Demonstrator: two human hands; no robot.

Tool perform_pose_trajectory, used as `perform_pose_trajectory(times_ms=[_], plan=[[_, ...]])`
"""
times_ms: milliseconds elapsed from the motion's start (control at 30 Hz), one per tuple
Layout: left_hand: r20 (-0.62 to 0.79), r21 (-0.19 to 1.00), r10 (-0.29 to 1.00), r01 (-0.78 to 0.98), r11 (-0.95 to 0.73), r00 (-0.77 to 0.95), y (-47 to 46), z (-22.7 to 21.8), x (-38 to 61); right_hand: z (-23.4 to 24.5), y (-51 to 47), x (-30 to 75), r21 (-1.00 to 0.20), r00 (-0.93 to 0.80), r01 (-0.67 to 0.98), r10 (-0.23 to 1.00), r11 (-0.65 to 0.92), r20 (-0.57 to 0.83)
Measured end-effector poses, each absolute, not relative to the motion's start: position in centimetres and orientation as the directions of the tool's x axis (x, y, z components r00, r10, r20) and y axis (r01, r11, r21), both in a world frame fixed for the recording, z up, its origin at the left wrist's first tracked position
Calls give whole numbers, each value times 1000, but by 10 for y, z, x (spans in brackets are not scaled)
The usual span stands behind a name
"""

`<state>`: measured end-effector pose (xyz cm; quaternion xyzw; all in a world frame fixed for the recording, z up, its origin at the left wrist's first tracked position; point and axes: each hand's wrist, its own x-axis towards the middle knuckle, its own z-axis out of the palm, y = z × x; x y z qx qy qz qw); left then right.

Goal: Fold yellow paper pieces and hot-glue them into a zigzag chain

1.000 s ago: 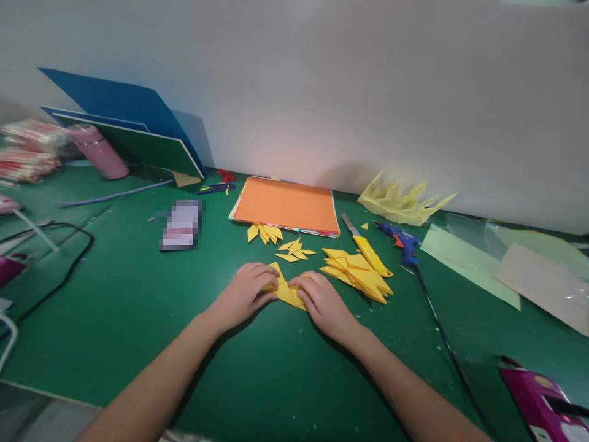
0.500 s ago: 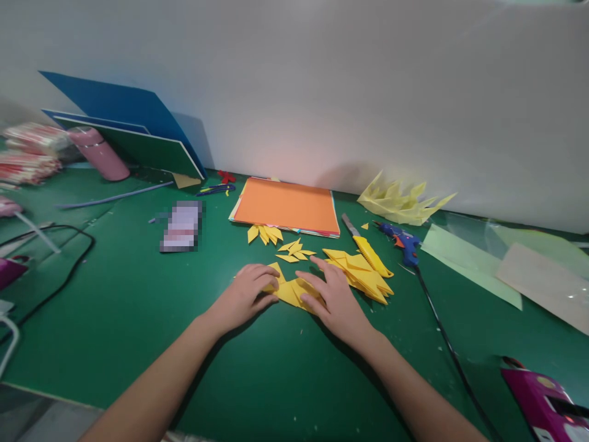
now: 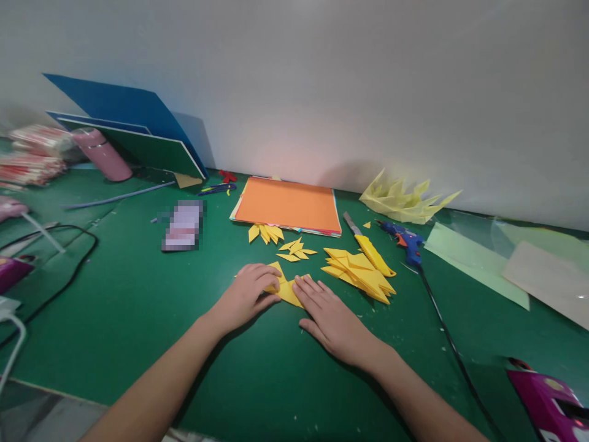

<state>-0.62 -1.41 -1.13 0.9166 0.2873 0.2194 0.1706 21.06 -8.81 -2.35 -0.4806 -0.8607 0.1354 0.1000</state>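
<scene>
A folded piece of yellow paper (image 3: 283, 285) lies on the green table (image 3: 138, 307) in front of me. My left hand (image 3: 246, 294) rests on its left end with fingers curled, pinching the paper's edge. My right hand (image 3: 329, 319) lies flat on the paper's right part, fingers stretched out and pressing down. Just right of my hands sits a pile of folded yellow paper shapes (image 3: 359, 273). Small yellow paper petals (image 3: 297, 250) and another cluster (image 3: 264, 233) lie beyond my fingers.
An orange paper stack (image 3: 289, 205) lies by the wall. A yellow utility knife (image 3: 370, 248), a blue glue gun (image 3: 402, 239) with black cord, and pale yellow folded paper (image 3: 405, 199) are to the right. Blue boards (image 3: 124, 116), a pink bottle (image 3: 101, 153) stand left.
My right hand opened out from a curled grip, reached forward over the paper, then slid back toward me, flat on the paper. The left hand stayed put.
</scene>
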Motion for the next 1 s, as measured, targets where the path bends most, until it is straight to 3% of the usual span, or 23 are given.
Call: perform_pose_trajectory(times_ms=[1000], plan=[[316, 441, 597, 443, -781, 737, -14, -12, -5, -26, -81, 200, -404, -505, 773, 860, 489, 74]])
